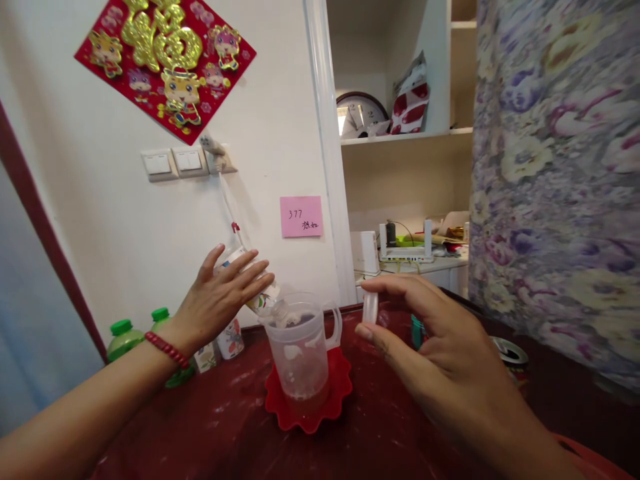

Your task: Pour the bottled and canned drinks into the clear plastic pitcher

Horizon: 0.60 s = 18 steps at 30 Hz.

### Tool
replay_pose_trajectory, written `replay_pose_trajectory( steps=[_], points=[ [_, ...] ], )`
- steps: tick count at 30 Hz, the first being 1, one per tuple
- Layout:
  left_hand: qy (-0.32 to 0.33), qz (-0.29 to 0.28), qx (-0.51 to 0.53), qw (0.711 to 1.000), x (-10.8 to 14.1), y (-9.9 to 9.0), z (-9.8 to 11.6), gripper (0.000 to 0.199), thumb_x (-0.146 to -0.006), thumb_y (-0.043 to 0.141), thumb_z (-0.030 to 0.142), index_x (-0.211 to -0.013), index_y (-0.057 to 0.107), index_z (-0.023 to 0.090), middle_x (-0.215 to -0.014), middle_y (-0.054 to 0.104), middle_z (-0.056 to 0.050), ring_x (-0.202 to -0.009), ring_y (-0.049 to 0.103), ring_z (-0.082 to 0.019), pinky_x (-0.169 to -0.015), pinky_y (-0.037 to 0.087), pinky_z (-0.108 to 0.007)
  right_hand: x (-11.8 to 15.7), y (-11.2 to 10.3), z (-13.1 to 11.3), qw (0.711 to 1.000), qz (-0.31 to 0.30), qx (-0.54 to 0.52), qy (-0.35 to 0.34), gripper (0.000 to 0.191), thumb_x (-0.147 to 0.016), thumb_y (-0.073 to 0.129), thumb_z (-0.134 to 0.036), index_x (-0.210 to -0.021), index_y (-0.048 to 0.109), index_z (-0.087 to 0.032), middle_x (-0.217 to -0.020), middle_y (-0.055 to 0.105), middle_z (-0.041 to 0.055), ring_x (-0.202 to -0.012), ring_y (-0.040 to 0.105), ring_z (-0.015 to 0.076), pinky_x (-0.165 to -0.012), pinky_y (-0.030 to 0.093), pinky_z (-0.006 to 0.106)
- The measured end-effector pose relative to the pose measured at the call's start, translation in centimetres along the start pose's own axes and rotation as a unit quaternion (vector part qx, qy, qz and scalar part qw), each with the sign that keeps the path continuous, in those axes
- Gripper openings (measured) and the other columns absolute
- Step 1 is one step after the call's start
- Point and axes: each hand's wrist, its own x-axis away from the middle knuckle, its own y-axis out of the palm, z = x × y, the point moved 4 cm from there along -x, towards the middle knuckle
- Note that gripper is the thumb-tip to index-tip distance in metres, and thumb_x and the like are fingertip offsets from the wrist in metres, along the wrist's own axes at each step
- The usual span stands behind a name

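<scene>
My left hand, a red bead bracelet on its wrist, is closed round a white patterned bottle. The bottle tilts down to the right, its mouth at the rim of a translucent plastic pitcher. Whitish drops cling to the pitcher's inner wall, and a little liquid seems to lie at its base. Under the pitcher is a red scalloped dish. Right of the pitcher's handle, my right hand pinches a small white cap between thumb and forefinger, apart from the pitcher.
Green-capped bottles and a white floral container stand behind my left forearm. A can is partly hidden behind my right hand. A white router sits on the cabinet. The dark red table meets the wall; a floral curtain hangs right.
</scene>
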Motion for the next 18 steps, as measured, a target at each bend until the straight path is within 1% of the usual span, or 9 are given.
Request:
replay_pose_trajectory(
  steps=[3, 6, 9, 13, 16, 18],
  points=[
    [-0.008, -0.013, 0.032, 0.999, 0.0, -0.2, 0.1, 0.060, -0.103, 0.033, -0.004, -0.146, 0.055, 0.033, -0.158, 0.061, 0.001, -0.157, 0.043, -0.027, -0.133, 0.009, -0.066, 0.0, 0.0, -0.1, 1.000, 0.000, -0.001, 0.001, 0.022, -0.099, 0.064, -0.022, -0.120, 0.067, -0.026, -0.117, 0.070, -0.0008, -0.107, 0.068, 0.0138, -0.090, 0.055, 0.025],
    [-0.016, -0.020, 0.060, 0.998, 0.0, -0.3, 0.0, 0.060, -0.102, 0.036, -0.003, -0.146, 0.057, 0.032, -0.159, 0.060, 0.001, -0.156, 0.044, -0.029, -0.133, 0.009, -0.067, 0.0, 0.0, -0.2, 1.000, -0.001, -0.001, -0.001, 0.022, -0.099, 0.064, -0.022, -0.120, 0.067, -0.026, -0.118, 0.070, -0.0017, -0.109, 0.068, 0.0128, -0.091, 0.055, 0.023],
    [-0.020, -0.010, 0.050, 0.999, -0.2, -0.5, -0.4, 0.061, -0.101, 0.036, -0.004, -0.144, 0.059, 0.033, -0.156, 0.063, -0.001, -0.154, 0.047, -0.029, -0.134, 0.010, -0.066, 0.0, 0.0, -0.2, 1.000, 0.000, 0.000, -0.002, 0.022, -0.099, 0.064, -0.021, -0.120, 0.067, -0.026, -0.118, 0.070, -0.0024, -0.110, 0.068, 0.0119, -0.090, 0.054, 0.022],
    [-0.077, 0.012, 0.028, 0.997, -1.0, -1.2, -1.0, 0.066, -0.096, 0.038, -0.005, -0.144, 0.060, 0.036, -0.151, 0.067, -0.006, -0.150, 0.052, -0.032, -0.130, 0.013, -0.069, 0.0, 0.0, -0.1, 1.000, -0.006, 0.003, -0.001, 0.023, -0.099, 0.065, -0.022, -0.121, 0.066, -0.027, -0.118, 0.070, -0.0037, -0.109, 0.067, 0.0105, -0.089, 0.054, 0.020],
    [-0.064, 0.004, 0.032, 0.997, -1.5, -1.5, -0.6, 0.064, -0.096, 0.038, -0.004, -0.143, 0.061, 0.034, -0.148, 0.069, -0.006, -0.148, 0.054, -0.031, -0.130, 0.017, -0.067, 0.1, 0.1, 0.0, 1.000, -0.001, -0.004, 0.002, 0.023, -0.099, 0.064, -0.023, -0.121, 0.066, -0.028, -0.119, 0.070, -0.0038, -0.111, 0.067, 0.0110, -0.092, 0.053, 0.022],
    [-0.075, 0.005, 0.020, 0.997, -1.7, -1.6, -0.4, 0.062, -0.096, 0.038, -0.003, -0.142, 0.061, 0.031, -0.147, 0.069, -0.008, -0.146, 0.055, -0.032, -0.128, 0.019, -0.067, 0.2, 0.3, 0.1, 1.000, -0.001, -0.009, 0.007, 0.023, -0.099, 0.064, -0.023, -0.121, 0.067, -0.028, -0.120, 0.070, -0.0027, -0.113, 0.067, 0.0132, -0.092, 0.054, 0.024]
  ],
)
